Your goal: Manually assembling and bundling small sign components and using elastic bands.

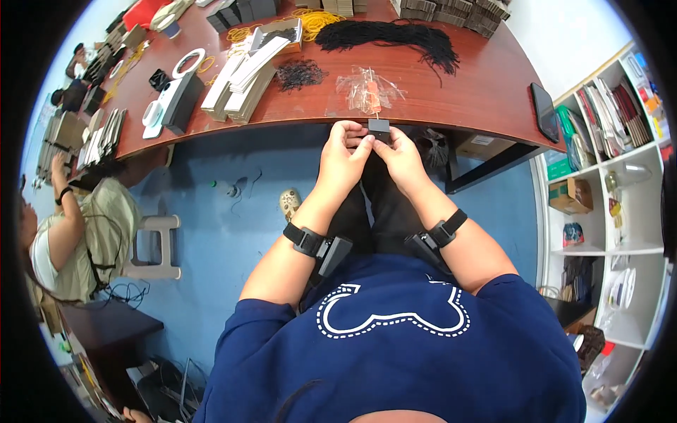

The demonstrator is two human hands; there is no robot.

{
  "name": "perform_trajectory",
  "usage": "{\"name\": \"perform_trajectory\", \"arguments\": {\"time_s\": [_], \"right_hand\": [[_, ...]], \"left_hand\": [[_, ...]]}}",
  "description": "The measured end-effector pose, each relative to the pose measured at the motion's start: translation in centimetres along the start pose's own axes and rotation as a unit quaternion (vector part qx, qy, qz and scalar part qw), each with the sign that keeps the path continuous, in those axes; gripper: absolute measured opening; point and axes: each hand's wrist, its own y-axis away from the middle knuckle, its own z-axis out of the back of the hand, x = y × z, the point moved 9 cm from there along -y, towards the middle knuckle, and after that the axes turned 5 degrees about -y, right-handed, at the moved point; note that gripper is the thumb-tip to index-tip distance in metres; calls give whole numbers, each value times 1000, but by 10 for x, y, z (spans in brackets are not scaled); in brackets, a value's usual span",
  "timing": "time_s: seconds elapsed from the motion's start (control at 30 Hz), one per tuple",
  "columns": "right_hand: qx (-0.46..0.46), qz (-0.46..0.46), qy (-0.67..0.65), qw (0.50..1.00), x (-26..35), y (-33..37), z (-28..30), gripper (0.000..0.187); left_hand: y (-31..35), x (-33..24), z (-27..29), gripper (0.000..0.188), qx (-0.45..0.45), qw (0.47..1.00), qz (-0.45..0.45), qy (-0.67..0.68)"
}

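At the table's near edge, my left hand [344, 156] and my right hand [404, 158] meet around a small dark grey box-shaped piece [379, 126]. The fingers of both are closed on it, with the thumbs together at its near side. Just beyond it on the table lies a thin tool with an orange middle [373, 95], on crumpled clear film [350, 90]. Whether the tool's near tip touches the grey piece, I cannot tell.
On the brown table [493, 92] lie a bundle of black cords [395, 39], a heap of thin black pieces [299, 74], stacked pale card strips [243, 88] and a phone [543, 113]. A white shelf [599, 204] stands right; another person [60, 233] works at left.
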Motion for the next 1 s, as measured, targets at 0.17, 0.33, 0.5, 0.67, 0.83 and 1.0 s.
{"name": "perform_trajectory", "arguments": {"time_s": [0.17, 0.33, 0.5, 0.67, 0.83, 1.0], "right_hand": [[30, -79, -54, 995, -1, -9, 4, 31], [63, -51, 3, 997, -3, -18, 15, 35], [68, -26, -7, 997, -7, -19, 11, 30], [72, -31, 6, 997, -20, -21, 15, 32], [67, -17, -3, 998, -23, -17, 16, 34], [67, -46, -12, 997, -29, -17, 18, 36]], "left_hand": [[3, -37, 13, 17, 33, 983, 16, -179], [-21, -144, 81, 21, -103, 868, -195, -446], [-81, -150, 130, 40, -155, 731, -231, -623], [-115, -114, 133, 45, -81, 683, -78, -721], [-108, -109, 142, 36, -65, 703, -55, -706], [-94, -113, 151, 30, -67, 704, -55, -705]]}}
